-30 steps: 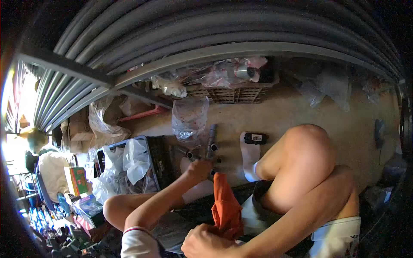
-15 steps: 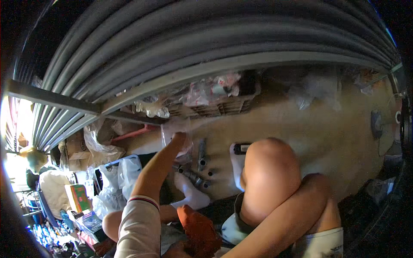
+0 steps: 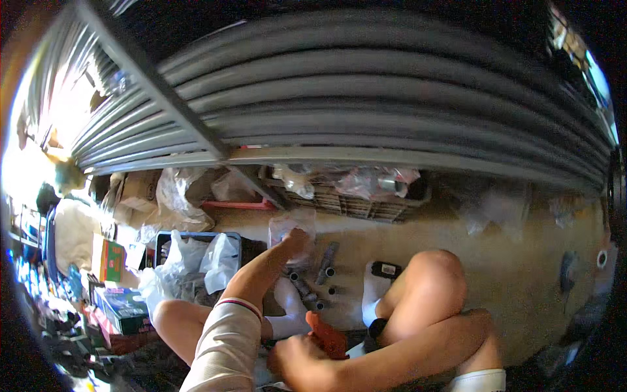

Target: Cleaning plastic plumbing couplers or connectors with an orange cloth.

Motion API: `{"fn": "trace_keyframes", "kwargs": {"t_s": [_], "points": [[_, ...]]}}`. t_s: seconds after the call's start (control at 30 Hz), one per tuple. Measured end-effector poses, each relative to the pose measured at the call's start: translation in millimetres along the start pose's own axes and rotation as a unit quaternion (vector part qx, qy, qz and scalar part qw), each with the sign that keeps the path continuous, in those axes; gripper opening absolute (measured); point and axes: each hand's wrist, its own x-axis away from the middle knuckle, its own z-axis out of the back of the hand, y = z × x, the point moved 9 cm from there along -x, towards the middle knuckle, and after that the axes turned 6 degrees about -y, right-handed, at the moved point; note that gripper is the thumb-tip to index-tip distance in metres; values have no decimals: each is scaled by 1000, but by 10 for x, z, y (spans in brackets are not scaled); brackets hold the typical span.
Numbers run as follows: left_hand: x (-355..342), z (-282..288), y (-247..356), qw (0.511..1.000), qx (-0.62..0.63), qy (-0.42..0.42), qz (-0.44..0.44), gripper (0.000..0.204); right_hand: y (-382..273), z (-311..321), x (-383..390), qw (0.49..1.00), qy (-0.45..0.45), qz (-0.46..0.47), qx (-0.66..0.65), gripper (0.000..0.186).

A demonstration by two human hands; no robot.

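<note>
My left hand (image 3: 298, 240) reaches forward to the floor, its fingers closed at a clear plastic bag (image 3: 279, 228); the fingertips are hard to make out. My right hand (image 3: 300, 360) is curled, blurred, low between my legs. An orange-red object (image 3: 328, 336) shows past its far side, seemingly in its grasp; its kind is unclear. Between my feet lie several dark pipe pieces, among them a longer grey one (image 3: 327, 262) and a short one (image 3: 332, 290).
Long grey pipes (image 3: 366, 85) lie on a metal rack (image 3: 313, 155) ahead. Beneath it stands a slatted crate (image 3: 353, 204) with plastic bags. At left are a blue-rimmed bin (image 3: 199, 234) with white bags and several boxes (image 3: 124, 308). A black item (image 3: 386, 270) sits by my right foot.
The view has shifted, so the floor things appear lower and farther right. My right hand has come up into view beside the orange-red object. My left hand stays at the clear bag.
</note>
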Motion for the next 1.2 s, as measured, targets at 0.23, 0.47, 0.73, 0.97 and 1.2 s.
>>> {"fn": "trace_keyframes", "kwargs": {"t_s": [0.23, 0.47, 0.73, 0.97, 1.2], "points": [[1040, 1445, 85, 999, -28, -5, -20, 39, 499, -1879, -1187, 899, -201, 19, 388, 14], [3162, 2385, -249, 737, 507, 442, -65, 45, 262, -905, -1462, 959, 13, -4, 285, 33], [4155, 2431, -662, 613, 568, 548, 34, 37, 266, -81, -1777, 965, 241, 71, 78, 22], [3967, 2404, -405, 716, 564, 409, 52, 41, 190, 26, -2015, 946, 287, 100, -112, 20], [3824, 2426, -308, 521, 672, 501, -159, 36, -91, -368, -2152, 976, 162, 92, -114, 26]]}}
